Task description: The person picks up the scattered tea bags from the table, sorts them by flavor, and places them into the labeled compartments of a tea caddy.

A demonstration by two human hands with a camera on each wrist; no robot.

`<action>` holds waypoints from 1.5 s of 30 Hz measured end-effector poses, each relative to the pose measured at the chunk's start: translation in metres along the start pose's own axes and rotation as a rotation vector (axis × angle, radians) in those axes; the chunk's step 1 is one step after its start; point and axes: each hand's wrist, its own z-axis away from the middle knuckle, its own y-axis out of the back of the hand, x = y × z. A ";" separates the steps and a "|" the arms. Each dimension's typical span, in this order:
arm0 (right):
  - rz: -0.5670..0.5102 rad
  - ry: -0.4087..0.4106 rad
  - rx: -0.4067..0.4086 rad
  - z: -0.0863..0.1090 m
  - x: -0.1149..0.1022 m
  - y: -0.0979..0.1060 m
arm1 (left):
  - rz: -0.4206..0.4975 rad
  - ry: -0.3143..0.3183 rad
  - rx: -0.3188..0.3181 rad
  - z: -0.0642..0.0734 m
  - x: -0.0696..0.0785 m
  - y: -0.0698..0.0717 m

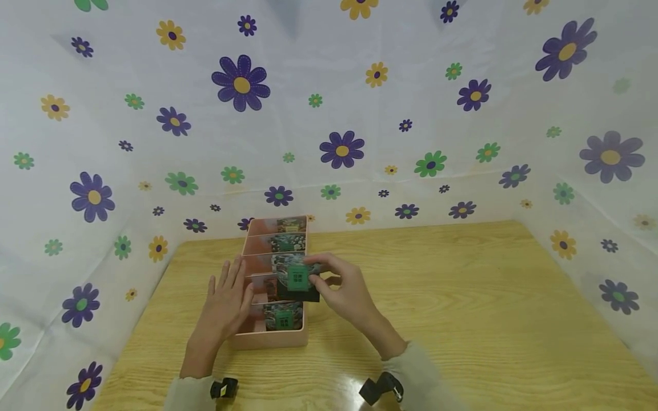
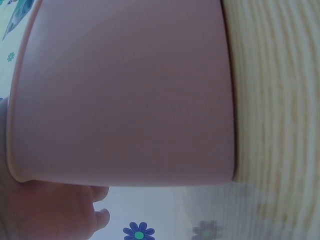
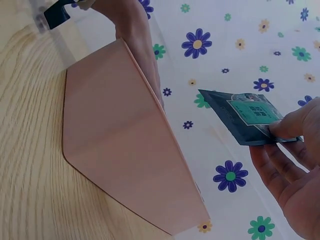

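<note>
My right hand (image 1: 349, 291) pinches a dark sachet (image 1: 298, 278) with a green label between thumb and fingers. The sachet is over the middle of a pink divided box (image 1: 272, 341); in the right wrist view the same sachet (image 3: 232, 120) is raised above the box's rim. My left hand (image 1: 226, 299) rests along the box's left edge with its fingers extended. From the left wrist, the box's pink wall (image 2: 125, 95) fills most of the view, and part of the left hand (image 2: 50, 210) shows past its rim.
Other sachets stand in the box's compartments, including a green-labelled one (image 1: 284, 317) at the front and another sachet (image 1: 291, 225) at the back. The box is on the left part of a wood-grain table (image 1: 437, 297). A flower-printed white sheet (image 1: 308, 125) surrounds the table's back and sides.
</note>
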 end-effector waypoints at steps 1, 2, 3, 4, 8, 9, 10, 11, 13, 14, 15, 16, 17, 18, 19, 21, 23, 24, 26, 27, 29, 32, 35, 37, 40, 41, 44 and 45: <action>-0.003 0.001 0.003 0.001 0.000 -0.001 | -0.002 -0.001 0.001 0.000 0.000 0.000; -0.005 -0.001 0.009 0.001 -0.001 -0.002 | -0.005 -0.001 0.002 0.000 0.000 0.000; -0.010 -0.004 0.012 0.002 -0.001 -0.004 | -0.008 -0.001 0.001 0.000 0.000 0.000; -0.014 -0.005 0.016 0.003 -0.002 -0.005 | -0.008 -0.001 0.000 0.000 0.000 -0.001; -0.032 0.005 0.025 0.006 -0.001 -0.011 | -0.007 -0.001 0.000 0.000 0.000 -0.001; -0.040 0.012 0.024 0.006 0.000 -0.012 | -0.004 0.000 0.000 0.000 -0.001 -0.001; -0.043 0.021 0.026 0.006 0.001 -0.014 | -0.003 0.001 0.000 0.000 -0.001 0.000; -0.048 0.029 0.029 0.006 0.002 -0.015 | -0.005 0.001 0.001 0.000 -0.001 0.000; -0.058 0.042 0.033 0.006 0.003 -0.018 | -0.004 0.002 0.000 0.000 -0.001 0.001; -0.061 0.048 0.036 0.006 0.004 -0.020 | -0.003 0.002 -0.002 0.000 -0.002 0.001; -0.064 0.054 0.039 0.007 0.005 -0.021 | -0.002 0.002 -0.003 0.001 -0.002 0.001; -0.066 0.057 0.040 0.007 0.005 -0.023 | -0.002 0.001 -0.004 0.001 -0.002 0.001; -0.068 0.059 0.040 0.007 0.005 -0.024 | 0.001 0.000 -0.003 0.001 -0.002 0.002; -0.072 0.062 0.038 0.007 0.005 -0.025 | 0.004 0.000 -0.004 0.001 -0.002 0.002; -0.076 0.062 0.035 0.008 0.006 -0.026 | 0.005 -0.001 -0.005 0.001 -0.003 0.002; -0.078 0.064 0.027 0.009 0.006 -0.028 | 0.007 -0.001 -0.006 0.001 -0.002 0.003; -0.077 0.062 0.019 0.009 0.005 -0.030 | 0.009 0.001 -0.008 0.001 -0.002 0.003; -0.075 0.057 0.016 0.010 0.005 -0.030 | 0.008 0.003 -0.010 0.001 -0.002 0.003; -0.068 0.047 0.009 0.010 0.006 -0.031 | 0.007 0.004 -0.011 0.001 -0.002 0.003; -0.065 0.038 0.005 0.010 0.006 -0.031 | 0.006 0.004 -0.010 0.001 -0.002 0.003; -0.066 0.041 0.001 0.011 0.008 -0.033 | 0.004 0.005 -0.010 0.001 -0.003 0.003; -0.064 0.052 -0.012 0.012 0.010 -0.036 | 0.001 0.003 -0.004 0.000 -0.002 0.003; -0.055 0.055 -0.032 0.012 0.012 -0.037 | 0.004 0.000 0.006 0.000 -0.001 0.004; -0.042 0.040 -0.048 0.013 0.013 -0.037 | 0.007 -0.001 0.006 0.000 0.000 0.004; -0.028 0.015 -0.072 0.015 0.014 -0.036 | 0.007 0.003 -0.002 0.000 0.000 0.003; -0.025 0.007 -0.080 0.015 0.014 -0.035 | 0.005 0.004 -0.004 0.000 -0.001 0.002; -0.022 -0.009 -0.105 0.016 0.016 -0.034 | 0.004 0.008 -0.008 0.000 -0.001 0.001; -0.025 -0.011 -0.114 0.016 0.016 -0.034 | 0.005 0.009 -0.007 0.000 0.000 0.001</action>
